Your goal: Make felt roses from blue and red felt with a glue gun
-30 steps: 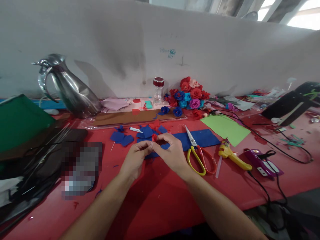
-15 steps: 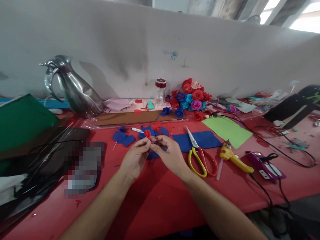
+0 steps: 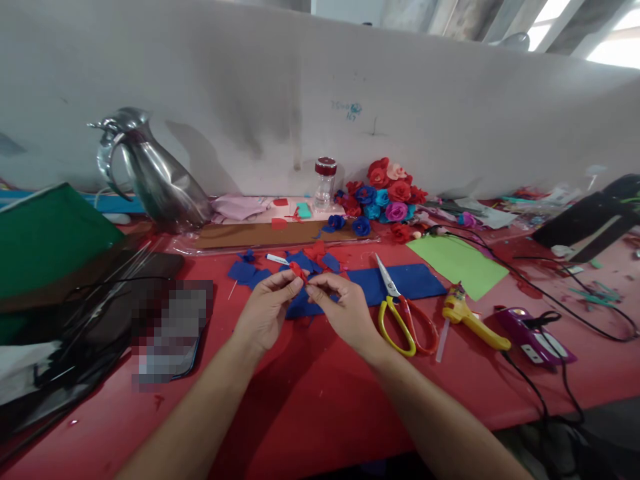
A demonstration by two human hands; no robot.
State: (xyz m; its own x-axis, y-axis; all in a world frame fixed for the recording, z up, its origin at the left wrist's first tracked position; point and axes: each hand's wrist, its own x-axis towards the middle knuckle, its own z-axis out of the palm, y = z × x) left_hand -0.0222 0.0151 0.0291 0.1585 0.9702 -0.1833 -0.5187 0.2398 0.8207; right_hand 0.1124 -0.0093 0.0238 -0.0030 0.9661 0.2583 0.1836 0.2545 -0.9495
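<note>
My left hand (image 3: pixel 264 309) and my right hand (image 3: pixel 341 308) meet above the red table (image 3: pixel 310 400), and both pinch a small red rolled piece (image 3: pixel 299 271) between thumb and fingertips. Under the hands lies a blue sheet (image 3: pixel 395 281) with several blue cut pieces (image 3: pixel 247 273) to its left. Yellow-and-red-handled scissors (image 3: pixel 400 313) rest just right of my right hand.
A yellow glue gun (image 3: pixel 470 320) and a purple tool (image 3: pixel 533 330) with black cords lie at right. A green sheet (image 3: pixel 457 265), a pile of paper roses (image 3: pixel 387 193), a small jar (image 3: pixel 325 183), a steel jug (image 3: pixel 150 175) and a green board (image 3: pixel 45 237) stand further back.
Both hands have shifted slightly left with the red piece, which now sticks up between the fingertips. The view has drifted a little.
</note>
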